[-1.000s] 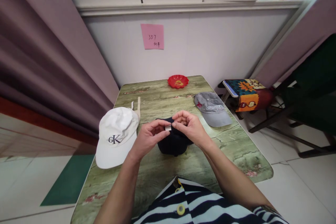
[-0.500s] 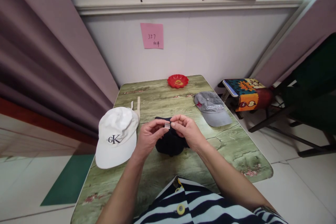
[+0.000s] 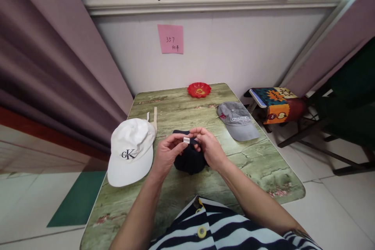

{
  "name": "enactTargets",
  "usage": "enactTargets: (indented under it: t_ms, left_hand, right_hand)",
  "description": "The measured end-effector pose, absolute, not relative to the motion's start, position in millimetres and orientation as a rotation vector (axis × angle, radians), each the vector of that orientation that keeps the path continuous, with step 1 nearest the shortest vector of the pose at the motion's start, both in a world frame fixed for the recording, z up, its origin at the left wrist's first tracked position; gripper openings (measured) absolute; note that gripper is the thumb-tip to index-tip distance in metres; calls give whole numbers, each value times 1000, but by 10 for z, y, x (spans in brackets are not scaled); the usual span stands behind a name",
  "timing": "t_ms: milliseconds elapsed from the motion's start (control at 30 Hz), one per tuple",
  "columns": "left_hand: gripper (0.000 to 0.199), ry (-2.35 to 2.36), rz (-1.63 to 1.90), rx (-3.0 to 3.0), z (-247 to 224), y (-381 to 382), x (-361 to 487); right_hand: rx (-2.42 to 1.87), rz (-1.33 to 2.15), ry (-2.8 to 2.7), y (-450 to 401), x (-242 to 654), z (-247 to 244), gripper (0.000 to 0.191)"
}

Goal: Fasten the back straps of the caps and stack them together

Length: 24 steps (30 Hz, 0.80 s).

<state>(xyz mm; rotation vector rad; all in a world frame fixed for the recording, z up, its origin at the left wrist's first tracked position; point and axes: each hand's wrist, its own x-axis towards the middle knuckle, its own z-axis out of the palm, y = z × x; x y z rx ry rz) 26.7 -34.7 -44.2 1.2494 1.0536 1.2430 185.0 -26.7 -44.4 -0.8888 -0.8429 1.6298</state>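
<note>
By the left side of the room hangs a big purple curtain (image 3: 58,47), with folds running down it. The bench (image 3: 234,172) is green, looks like wood, and has round corners. Off to the right stands a dark chair (image 3: 345,97), and near it a bright cloth (image 3: 278,103) with apples lies over a low seat. A green mat (image 3: 79,199) is on the floor to the left.

On the left of the bench sits a white baseball cap (image 3: 133,136) with "CK" on the front. A gray baseball cap (image 3: 238,121) lies on the right, its brim pointing toward the person. The black cap (image 3: 190,162) is in the middle, between the other two and under the hands.

The right hand (image 3: 212,148) holds the black strap (image 3: 193,141) in its bent fingers. The left hand (image 3: 167,151) pinches the shiny buckle (image 3: 186,140) with thumb and finger. A red dish (image 3: 199,90) with a wavy rim is at the far edge, and a pink note (image 3: 170,39) that says "357" is on the wall. Smallest is the buckle, on the strap.
</note>
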Motion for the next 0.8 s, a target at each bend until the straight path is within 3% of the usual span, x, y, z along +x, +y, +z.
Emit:
enactTargets:
  t_ms: [200, 567, 800]
  left_hand:
    - [25, 1056, 1204, 1262, -419, -347, 272]
    - [23, 1113, 1241, 1288, -421, -344, 240]
    - [23, 1086, 1239, 1290, -422, -321, 227]
  right_hand:
    - [-915, 1532, -1079, -273, 1901, -393, 36]
    - [-1009, 1335, -1638, -230, 2235, -413, 25]
    - [-996, 1447, -1498, -226, 2254, -398, 29]
